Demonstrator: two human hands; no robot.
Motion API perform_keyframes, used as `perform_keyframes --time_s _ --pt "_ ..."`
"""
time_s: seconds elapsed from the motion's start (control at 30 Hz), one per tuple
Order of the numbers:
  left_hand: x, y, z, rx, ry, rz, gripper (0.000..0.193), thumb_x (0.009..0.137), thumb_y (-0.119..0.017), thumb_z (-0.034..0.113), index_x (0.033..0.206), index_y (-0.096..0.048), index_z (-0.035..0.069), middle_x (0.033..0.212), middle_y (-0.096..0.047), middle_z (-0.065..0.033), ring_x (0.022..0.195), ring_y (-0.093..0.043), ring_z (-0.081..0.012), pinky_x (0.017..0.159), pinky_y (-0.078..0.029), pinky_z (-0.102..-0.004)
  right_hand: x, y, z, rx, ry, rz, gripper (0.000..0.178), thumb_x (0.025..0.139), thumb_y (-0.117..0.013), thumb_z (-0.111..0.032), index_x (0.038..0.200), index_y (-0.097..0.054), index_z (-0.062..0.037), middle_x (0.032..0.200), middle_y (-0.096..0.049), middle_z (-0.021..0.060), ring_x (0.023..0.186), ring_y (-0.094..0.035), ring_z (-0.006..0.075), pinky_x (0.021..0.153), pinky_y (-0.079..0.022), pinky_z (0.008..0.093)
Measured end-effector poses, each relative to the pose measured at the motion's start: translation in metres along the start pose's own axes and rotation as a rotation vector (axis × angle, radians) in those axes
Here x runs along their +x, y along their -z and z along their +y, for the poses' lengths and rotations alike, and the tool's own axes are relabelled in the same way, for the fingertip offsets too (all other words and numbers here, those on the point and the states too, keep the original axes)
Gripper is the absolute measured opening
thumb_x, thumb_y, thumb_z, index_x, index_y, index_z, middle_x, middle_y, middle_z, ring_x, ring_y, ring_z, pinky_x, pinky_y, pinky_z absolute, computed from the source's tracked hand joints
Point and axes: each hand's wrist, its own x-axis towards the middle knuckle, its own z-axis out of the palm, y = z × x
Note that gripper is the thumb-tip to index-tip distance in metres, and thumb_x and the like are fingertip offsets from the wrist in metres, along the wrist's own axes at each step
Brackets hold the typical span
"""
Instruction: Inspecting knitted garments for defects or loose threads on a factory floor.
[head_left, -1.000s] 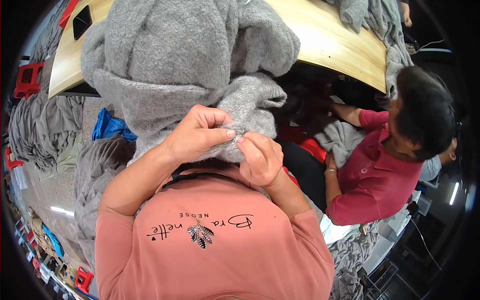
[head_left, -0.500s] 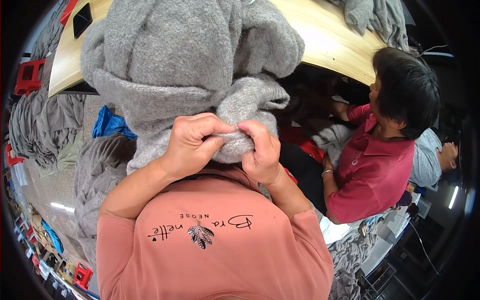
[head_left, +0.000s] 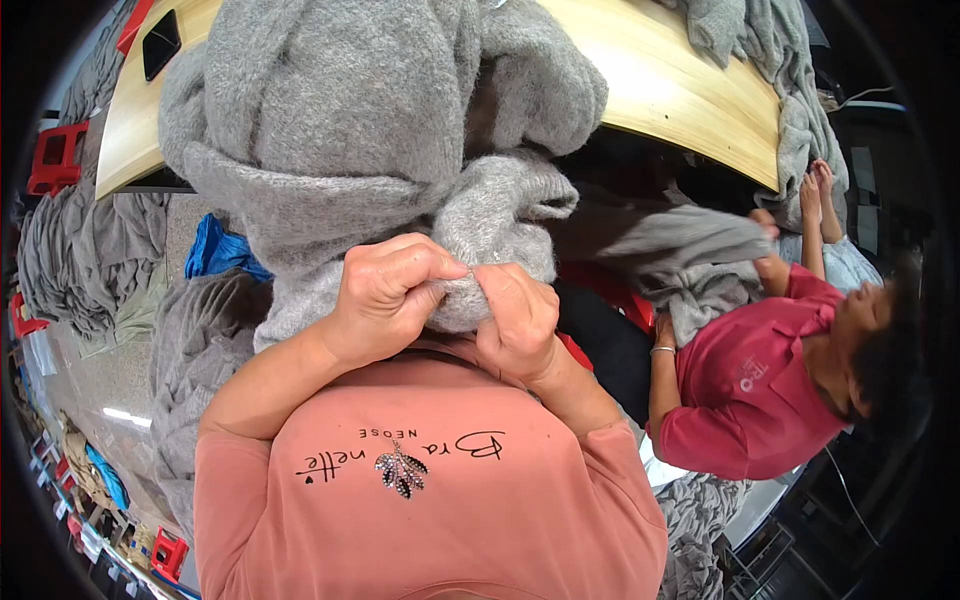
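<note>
A bulky grey knitted garment (head_left: pixel 340 110) spills from the table's edge down to my lap. My left hand (head_left: pixel 392 300) pinches a fold of its fabric between thumb and forefinger. Close against it, my right hand (head_left: pixel 518 318) pinches the same fold, the fingertips of both hands almost meeting. Whatever lies right between the fingertips is too small to make out. Just beyond my hands, a rolled, cuff-like part of the knit (head_left: pixel 505 205) bunches up.
A light wooden table (head_left: pixel 660 85) carries a black phone (head_left: pixel 161 45) at its left. A co-worker in a red shirt (head_left: pixel 750 385) sits close on my right, handling grey knit. Grey garment piles (head_left: pixel 95 255), a blue cloth (head_left: pixel 225 248) and a red stool (head_left: pixel 57 160) are on the left.
My right hand has moved slightly down and left, nearer my left hand. The co-worker has leaned back to the right, pulling grey knit up with one hand. Another person's arms now show by the table.
</note>
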Motion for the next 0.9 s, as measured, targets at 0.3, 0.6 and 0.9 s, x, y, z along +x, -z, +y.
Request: perform_keyframes --time_s 0.3,0.6,0.9 --pt "-0.001 -0.004 0.001 0.086 -0.037 0.042 0.023 0.057 -0.054 -0.013 0.076 -0.058 0.0 0.071 -0.059 -0.0115 0.059 -0.058 -0.02 0.05 -0.044 -0.0261 -0.001 -0.004 -0.002 -0.102 0.007 0.026 0.041 0.044 -0.043 0.009 0.084 -0.051 0.008 0.06 -0.045 0.0137 0.045 -0.045 0.0271 0.04 -0.037 0.0334" --pt "-0.01 -0.011 0.004 0.274 -0.235 0.252 0.021 0.06 -0.06 -0.008 0.079 -0.057 0.0 0.067 -0.057 -0.0114 0.054 -0.056 -0.0225 0.045 -0.044 -0.028 0.015 -0.009 -0.002 -0.117 0.071 0.106 0.035 0.045 -0.045 0.006 0.079 -0.052 0.0054 0.059 -0.044 0.0124 0.044 -0.043 0.0261 0.039 -0.035 0.0323" --pt "-0.008 -0.001 0.008 0.329 -0.388 0.203 0.024 0.059 -0.064 -0.005 0.082 -0.057 0.0 0.069 -0.057 -0.0111 0.056 -0.057 -0.0224 0.047 -0.045 -0.0281 0.016 0.004 -0.005 0.31 -0.059 -0.016 0.022 0.055 -0.056 0.005 0.077 -0.054 0.0029 0.056 -0.047 0.009 0.044 -0.045 0.0197 0.041 -0.035 0.0272"
